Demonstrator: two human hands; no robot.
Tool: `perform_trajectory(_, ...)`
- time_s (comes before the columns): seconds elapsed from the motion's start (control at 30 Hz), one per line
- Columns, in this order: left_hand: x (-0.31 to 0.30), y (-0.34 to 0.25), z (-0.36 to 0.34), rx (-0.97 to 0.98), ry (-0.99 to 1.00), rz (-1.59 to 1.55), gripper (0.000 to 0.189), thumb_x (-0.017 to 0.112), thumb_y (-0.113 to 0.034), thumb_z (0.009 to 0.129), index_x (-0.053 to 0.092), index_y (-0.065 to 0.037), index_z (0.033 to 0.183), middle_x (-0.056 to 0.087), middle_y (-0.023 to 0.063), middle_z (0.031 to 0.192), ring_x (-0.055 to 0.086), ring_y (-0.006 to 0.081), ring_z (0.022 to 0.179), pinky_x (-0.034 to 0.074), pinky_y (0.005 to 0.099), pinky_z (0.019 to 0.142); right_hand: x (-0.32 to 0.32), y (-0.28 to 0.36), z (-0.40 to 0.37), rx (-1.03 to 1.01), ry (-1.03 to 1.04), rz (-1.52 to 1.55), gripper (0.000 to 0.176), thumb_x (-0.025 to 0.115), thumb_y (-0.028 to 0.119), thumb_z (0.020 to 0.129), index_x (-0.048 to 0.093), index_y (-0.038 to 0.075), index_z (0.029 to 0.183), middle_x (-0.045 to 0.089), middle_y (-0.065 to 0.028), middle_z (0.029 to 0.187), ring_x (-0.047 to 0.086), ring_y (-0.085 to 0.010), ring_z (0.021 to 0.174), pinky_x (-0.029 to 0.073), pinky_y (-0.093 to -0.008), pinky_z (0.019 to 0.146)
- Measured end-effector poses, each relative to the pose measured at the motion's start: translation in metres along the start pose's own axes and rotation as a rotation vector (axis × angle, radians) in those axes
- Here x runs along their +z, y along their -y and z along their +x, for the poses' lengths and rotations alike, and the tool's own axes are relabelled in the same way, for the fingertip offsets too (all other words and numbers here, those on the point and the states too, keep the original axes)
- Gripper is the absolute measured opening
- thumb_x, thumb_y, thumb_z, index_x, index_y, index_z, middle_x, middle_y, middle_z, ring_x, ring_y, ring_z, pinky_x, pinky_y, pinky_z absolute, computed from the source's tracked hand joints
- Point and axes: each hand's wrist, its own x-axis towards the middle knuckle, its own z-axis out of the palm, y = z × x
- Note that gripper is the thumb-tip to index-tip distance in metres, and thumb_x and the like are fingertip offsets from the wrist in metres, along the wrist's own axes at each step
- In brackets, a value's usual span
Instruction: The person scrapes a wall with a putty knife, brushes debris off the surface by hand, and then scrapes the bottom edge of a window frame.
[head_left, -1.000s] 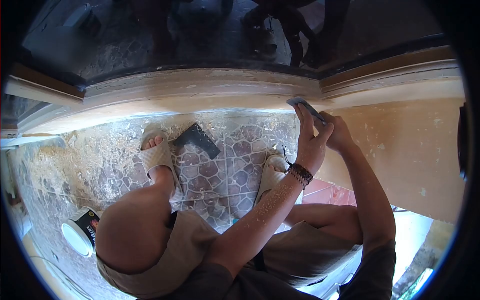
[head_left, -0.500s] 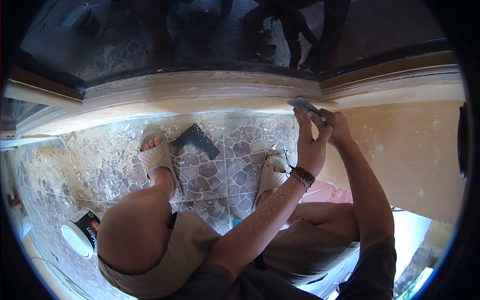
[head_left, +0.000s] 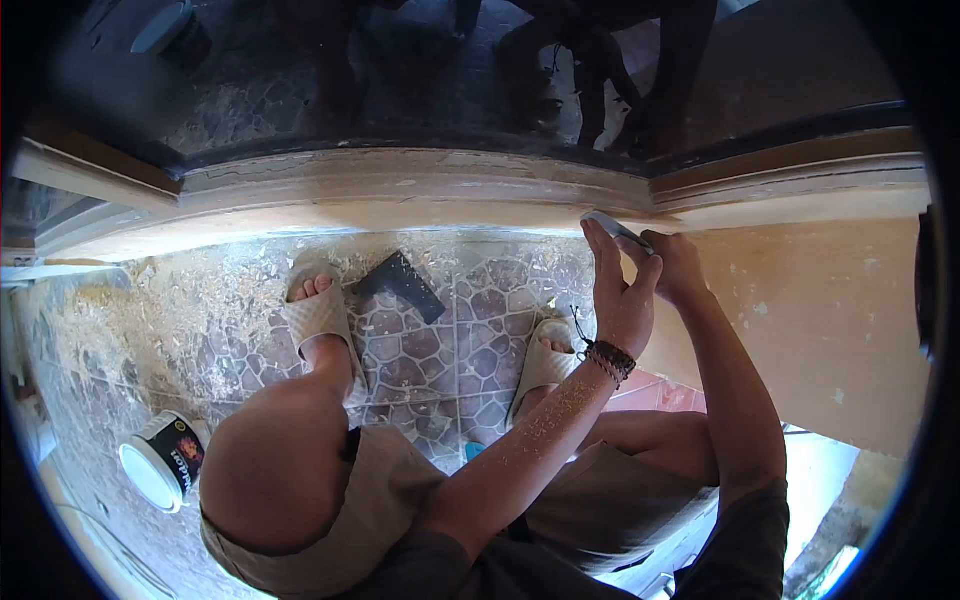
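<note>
My right hand (head_left: 678,268) is closed around the near end of a flat metal scraper (head_left: 614,229). My left hand (head_left: 625,295), with dark bracelets at the wrist, has its fingers laid along the blade and its thumb toward the right hand. The scraper's far end is at the cream-painted ledge (head_left: 480,214) below the window frame, close to the inner corner; whether the edge touches is hard to tell. The handle is hidden in my right hand. Pale flakes cling to my left forearm.
A dark, flat, angled tool (head_left: 402,286) lies on the stone-patterned floor (head_left: 400,350) between my sandalled feet. Shavings are scattered at the left. A white-lidded bucket (head_left: 160,462) lies beside my left knee. Dark reflective glass (head_left: 420,90) stands ahead; a tan panel (head_left: 800,310) is at the right.
The whole view has shifted slightly. The scraper and both hands sit a little lower in the view, and the blade shows at a slightly different tilt. Both hands keep their hold.
</note>
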Motion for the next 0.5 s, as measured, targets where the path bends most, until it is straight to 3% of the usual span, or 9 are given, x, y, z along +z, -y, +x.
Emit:
perform_trajectory(0.03,0.0,0.0,0.0,0.002,0.008,0.04,0.084,0.055,-0.02,0.083,-0.001,0.003,0.14,-0.004,0.0254,0.147,-0.001,0.0326,0.138,0.008,0.0353,0.111,0.002,0.004,0.001,-0.083,-0.037,-0.007,0.039,0.056,0.043,0.079,0.059,0.005,0.067,0.059,-0.0188,0.063,0.06,-0.0382,0.066,0.047,-0.0451,0.06)
perform_trajectory(0.07,0.0,0.0,0.0,0.0,-0.008,-0.045,0.088,0.058,-0.014,0.081,-0.006,0.005,0.14,-0.001,0.021,0.148,-0.001,0.0236,0.138,0.005,0.0293,0.11,0.005,0.01,0.002,-0.167,-0.073,-0.014,0.038,0.056,0.041,0.079,0.058,0.005,0.067,0.059,-0.0184,0.062,0.06,-0.0381,0.066,0.048,-0.0449,0.06)
perform_trajectory(0.1,0.001,-0.003,0.0,0.02,-0.055,-0.025,0.088,0.058,-0.013,0.081,-0.005,0.005,0.14,0.0,0.0208,0.148,0.0,0.0234,0.138,0.005,0.0291,0.11,0.008,0.019,0.003,-0.249,-0.109,-0.018,0.036,0.057,0.039,0.078,0.058,0.005,0.066,0.059,-0.018,0.062,0.06,-0.038,0.066,0.048,-0.0447,0.06)
perform_trajectory(0.17,0.0,-0.01,0.0,0.06,-0.146,0.02,0.088,0.058,-0.013,0.081,-0.005,0.004,0.14,0.001,0.0203,0.148,0.002,0.0229,0.138,0.006,0.0286,0.109,0.003,0.025,0.001,-0.244,-0.112,-0.024,0.03,0.058,0.034,0.076,0.058,0.005,0.066,0.059,-0.0171,0.062,0.06,-0.0375,0.065,0.048,-0.0454,0.059)
perform_trajectory(0.23,-0.001,-0.005,0.002,0.018,-0.088,-0.013,0.087,0.057,-0.013,0.082,-0.006,0.004,0.14,0.002,0.0204,0.148,0.004,0.0219,0.137,0.007,0.0283,0.109,-0.005,0.02,0.001,-0.227,-0.092,-0.017,0.029,0.058,0.034,0.076,0.059,0.006,0.069,0.06,-0.0165,0.063,0.06,-0.0373,0.067,0.048,-0.046,0.06)
perform_trajectory(0.3,-0.002,-0.001,0.003,-0.005,-0.071,-0.009,0.086,0.056,-0.013,0.083,-0.006,0.004,0.14,0.003,0.0201,0.148,0.005,0.0213,0.137,0.006,0.0279,0.109,-0.016,0.024,-0.006,-0.213,-0.025,0.029,0.021,0.058,0.025,0.077,0.06,0.005,0.082,0.063,-0.017,0.072,0.061,-0.0371,0.073,0.048,-0.0455,0.066)
perform_trajectory(0.33,0.0,-0.005,0.002,0.013,-0.131,-0.009,0.08,0.053,-0.012,0.086,-0.004,0.003,0.14,0.018,0.0202,0.145,0.022,0.0235,0.132,0.017,0.029,0.107,-0.025,0.033,-0.013,-0.225,-0.007,0.067,0.02,0.058,0.022,0.076,0.06,0.004,0.085,0.063,-0.0172,0.074,0.06,-0.0374,0.074,0.047,-0.0452,0.067)
perform_trajectory(0.4,-0.002,-0.016,0.0,-0.144,-0.133,-0.25,0.079,0.05,-0.02,0.088,-0.004,-0.001,0.141,0.024,0.0236,0.142,0.031,0.0252,0.127,0.024,0.0303,0.103,-0.049,0.052,-0.03,-0.191,0.101,0.155,0.019,0.057,0.014,0.075,0.059,0.002,0.089,0.063,-0.0184,0.077,0.06,-0.0383,0.077,0.047,-0.0444,0.069)
perform_trajectory(0.5,0.0,-0.014,-0.001,-0.069,-0.163,-0.239,0.074,0.046,-0.023,0.091,-0.004,-0.005,0.142,0.031,0.0248,0.138,0.04,0.0249,0.12,0.031,0.0296,0.098,-0.09,0.073,-0.055,-0.106,0.27,0.226,0.022,0.054,0.006,0.073,0.057,-0.001,0.094,0.063,-0.0211,0.082,0.059,-0.0395,0.08,0.047,-0.043,0.071)
